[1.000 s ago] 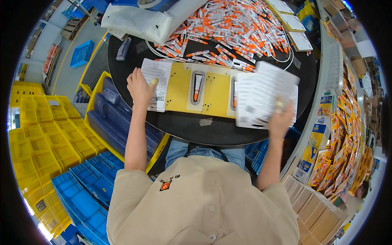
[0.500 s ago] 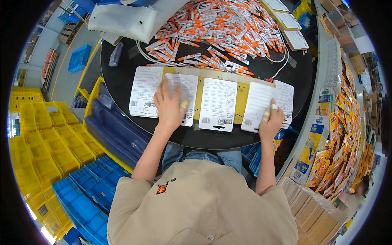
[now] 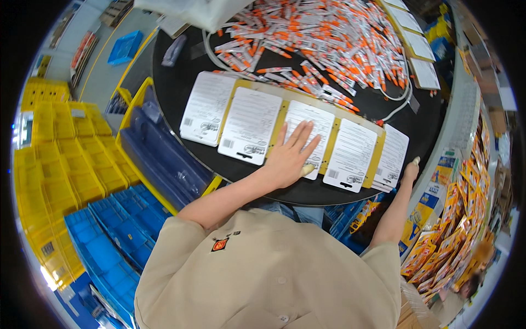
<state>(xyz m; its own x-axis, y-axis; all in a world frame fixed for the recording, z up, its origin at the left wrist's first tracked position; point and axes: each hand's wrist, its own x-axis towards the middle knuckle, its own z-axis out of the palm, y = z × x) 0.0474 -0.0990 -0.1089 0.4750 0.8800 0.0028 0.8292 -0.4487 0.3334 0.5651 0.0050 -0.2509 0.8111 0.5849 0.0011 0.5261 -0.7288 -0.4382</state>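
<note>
My left hand (image 3: 290, 155) lies flat with spread fingers on a white printed card (image 3: 311, 116), third in a row on a yellow jig (image 3: 281, 116). A cover sits on its thumb. To its left are another white card (image 3: 252, 123) and a card stack (image 3: 207, 104). On its right lie a fourth card (image 3: 350, 152) with a hanging slot and a second card stack (image 3: 393, 153). My right hand (image 3: 411, 170) is at the round black table's right edge, beside that stack. One covered digit shows there; its other fingers are mostly hidden.
Many slim white tubes with orange caps (image 3: 329, 49) are heaped beyond the jig. A pale cable (image 3: 408, 90) curves round them. Yellow crates (image 3: 60, 170) and blue crates (image 3: 104, 236) stand left, near a yellow bin (image 3: 123, 140). Orange packages (image 3: 455, 214) fill the right side.
My left hand has shifted from the second card to the third. My right hand has left the fourth card and moved right to the table edge. The view has turned.
</note>
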